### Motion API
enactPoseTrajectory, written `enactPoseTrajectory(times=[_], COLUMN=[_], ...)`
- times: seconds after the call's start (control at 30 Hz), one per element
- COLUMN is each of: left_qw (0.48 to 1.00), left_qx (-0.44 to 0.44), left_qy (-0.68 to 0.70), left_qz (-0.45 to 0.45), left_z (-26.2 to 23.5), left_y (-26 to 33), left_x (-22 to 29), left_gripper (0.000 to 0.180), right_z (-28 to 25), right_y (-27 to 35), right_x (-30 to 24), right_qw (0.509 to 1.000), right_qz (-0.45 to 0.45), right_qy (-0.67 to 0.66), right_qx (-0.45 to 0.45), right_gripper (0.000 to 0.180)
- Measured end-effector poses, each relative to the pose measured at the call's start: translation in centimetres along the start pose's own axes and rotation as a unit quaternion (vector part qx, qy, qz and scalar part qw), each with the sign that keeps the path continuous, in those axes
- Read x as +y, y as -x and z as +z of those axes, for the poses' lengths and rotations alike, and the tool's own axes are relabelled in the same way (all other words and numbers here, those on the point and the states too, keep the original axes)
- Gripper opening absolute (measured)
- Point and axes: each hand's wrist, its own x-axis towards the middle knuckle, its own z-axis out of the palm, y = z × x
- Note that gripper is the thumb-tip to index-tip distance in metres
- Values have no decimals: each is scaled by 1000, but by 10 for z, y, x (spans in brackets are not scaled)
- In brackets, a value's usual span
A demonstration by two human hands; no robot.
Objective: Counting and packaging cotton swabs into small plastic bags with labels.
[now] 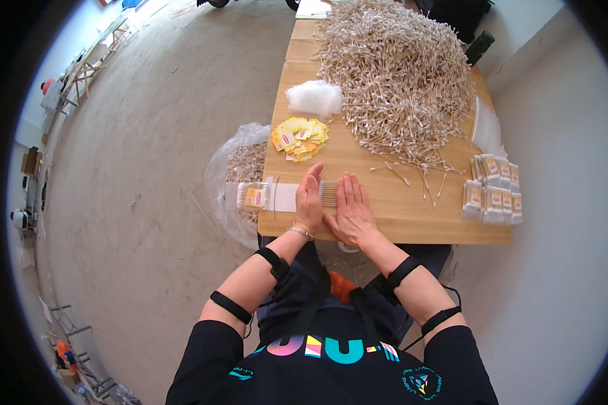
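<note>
A flat row of cotton swabs (328, 194) lies on the wooden table between my two hands, the sticks side by side. On its left edge stands my left hand (309, 206), turned on its side with the fingers stretched out. My right hand (355, 212) lies flat against the row's right side, fingers straight and together. Left of my left hand runs a white strip (286, 198). At its far end sits a clear packet of swabs with a yellow label card (255, 196). A few loose sticks lie beside that packet.
A large heap of loose cotton swabs (398, 74) covers the far table. Yellow label cards (300, 138) and clear plastic bags (315, 98) lie at the left. Filled packets (492, 189) stand stacked at the right. A plastic sack of swabs (244, 162) hangs beside the left edge.
</note>
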Motion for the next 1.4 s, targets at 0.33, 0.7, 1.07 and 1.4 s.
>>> enactPoseTrajectory(times=[0.33, 0.7, 1.07, 1.4], left_qw=[1000, 1000, 993, 754], left_qx=[-9, 12, -56, -260], left_qy=[16, 8, -101, -581], left_qz=[-11, -5, -6, 163], left_z=[2, 3, -19, -33], left_y=[-1, 1, -2, 59], left_x=[0, 3, 14, 56], left_gripper=[54, 50, 43, 59], right_z=[5, 0, -3, 13], right_y=[1, 0, 1, 0], right_x=[0, -4, -3, 3], right_qw=[1000, 1000, 1000, 999], right_qz=[-7, -5, -13, -22], right_qy=[4, -14, 1, -7], right_qx=[19, 17, -14, 26], right_gripper=[89, 91, 95, 99])
